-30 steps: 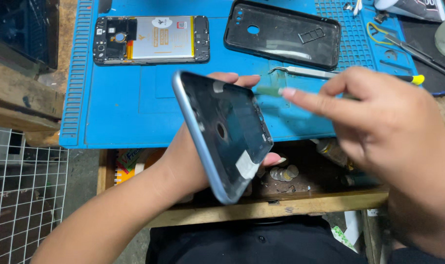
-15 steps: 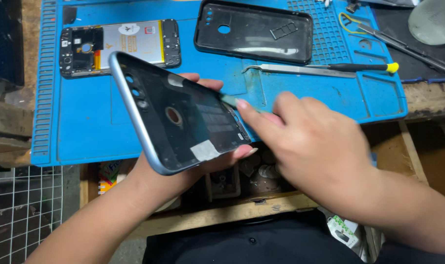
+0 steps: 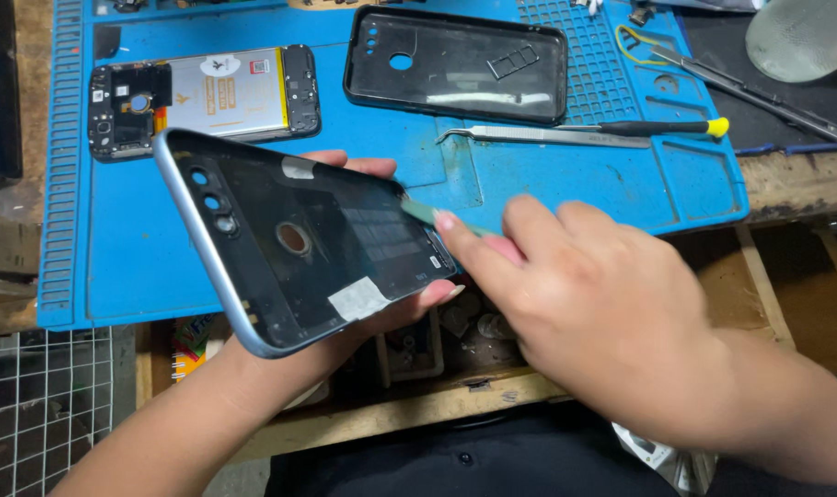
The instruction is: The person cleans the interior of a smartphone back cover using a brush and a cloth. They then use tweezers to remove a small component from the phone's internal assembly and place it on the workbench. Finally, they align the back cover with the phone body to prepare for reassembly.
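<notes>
My left hand [image 3: 381, 313] holds a phone back cover [image 3: 289, 241] from beneath, inner dark side up, with a light blue rim, camera holes and a round cutout. My right hand [image 3: 593, 304] pinches a thin green pry tool [image 3: 429, 215] whose tip touches the cover's right edge. A patch of pale tape sits on the cover's near side.
On the blue work mat [image 3: 547, 184] lie an opened phone with its battery showing [image 3: 202, 97], a black case [image 3: 455, 64], metal tweezers [image 3: 547, 135] and a yellow-tipped black screwdriver [image 3: 667, 127]. A wire grid [image 3: 41, 405] is at lower left; an open drawer of parts sits below the bench.
The back cover has tilted flatter and swung left in my left hand. My right hand came in from the right and brought the green tool against the cover's edge.
</notes>
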